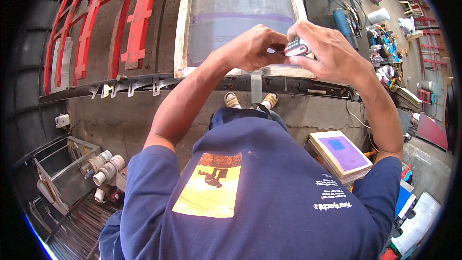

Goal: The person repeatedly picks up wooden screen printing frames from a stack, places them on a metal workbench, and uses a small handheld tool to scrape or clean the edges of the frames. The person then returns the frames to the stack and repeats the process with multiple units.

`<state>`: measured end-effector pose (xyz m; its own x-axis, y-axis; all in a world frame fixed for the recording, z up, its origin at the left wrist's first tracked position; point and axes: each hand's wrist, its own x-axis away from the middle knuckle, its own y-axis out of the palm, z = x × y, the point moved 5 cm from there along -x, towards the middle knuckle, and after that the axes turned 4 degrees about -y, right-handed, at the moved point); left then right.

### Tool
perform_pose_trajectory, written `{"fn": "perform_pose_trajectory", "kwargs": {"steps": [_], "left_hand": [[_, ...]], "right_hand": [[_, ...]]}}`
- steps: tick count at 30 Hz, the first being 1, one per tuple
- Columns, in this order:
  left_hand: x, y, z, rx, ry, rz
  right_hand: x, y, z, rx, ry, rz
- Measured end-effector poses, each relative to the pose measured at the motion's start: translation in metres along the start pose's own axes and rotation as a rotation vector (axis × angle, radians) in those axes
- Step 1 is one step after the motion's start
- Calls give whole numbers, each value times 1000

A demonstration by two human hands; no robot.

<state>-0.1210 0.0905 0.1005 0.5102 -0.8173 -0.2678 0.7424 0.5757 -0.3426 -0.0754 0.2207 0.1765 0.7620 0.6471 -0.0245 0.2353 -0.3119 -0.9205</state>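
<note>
My right hand is closed round a small keypad device, dark-faced with pale keys and a red and white edge. It is held above the near right corner of a screen printing frame. Close beside the device, my left hand has its fingers curled together, thumb and forefinger towards the device. What those fingers grip, if anything, is hidden. Below both hands, the wooden frame carries a translucent mesh with purple bands and lies flat on a dark bench.
Red slatted racks lie on the bench to the left. A blue cylinder with black cable lies right of the frame. Another purple-topped frame sits low at right. Crusted pots stand at lower left.
</note>
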Motion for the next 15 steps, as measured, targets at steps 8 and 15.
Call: {"fn": "perform_pose_trajectory", "kwargs": {"steps": [8, 15], "left_hand": [[3, 8, -8, 96, -46, 78], [-3, 11, 1, -151, -111, 211]], "right_hand": [[1, 3, 8, -89, 37, 66], [-4, 7, 4, -4, 299, -9]]}}
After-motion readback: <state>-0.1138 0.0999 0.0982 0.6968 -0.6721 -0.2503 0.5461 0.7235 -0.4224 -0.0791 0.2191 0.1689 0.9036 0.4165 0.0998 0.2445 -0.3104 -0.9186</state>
